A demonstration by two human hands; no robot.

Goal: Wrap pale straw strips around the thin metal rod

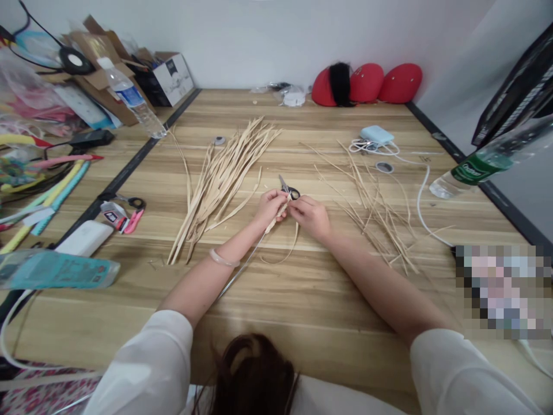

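Observation:
My left hand (271, 208) is closed round a thin metal wire (242, 270) whose upper part is wrapped in a pale, dried-leaf strip (271, 226). The wire's bare end slants down toward the table's near side. Close beside it, my right hand (311, 217) pinches at the top of the wrapping; its fingertips partly hide what they grip. A loose tail of strip (296, 236) hangs below and curls over the table. Just beyond my fingers lie black-handled scissors (294, 192). A bundle of wide dried strips (228, 178) lies to the left, and thinner strips (371, 213) are scattered right.
Tape rolls (384, 167), a light-blue charger (377, 135) with white cable and red caps (401, 83) lie farther back. Water bottles stand or lean at left (133, 101) and right (475, 170). Pink-handled snips (133, 221) and a white power bank (86, 237) are at left.

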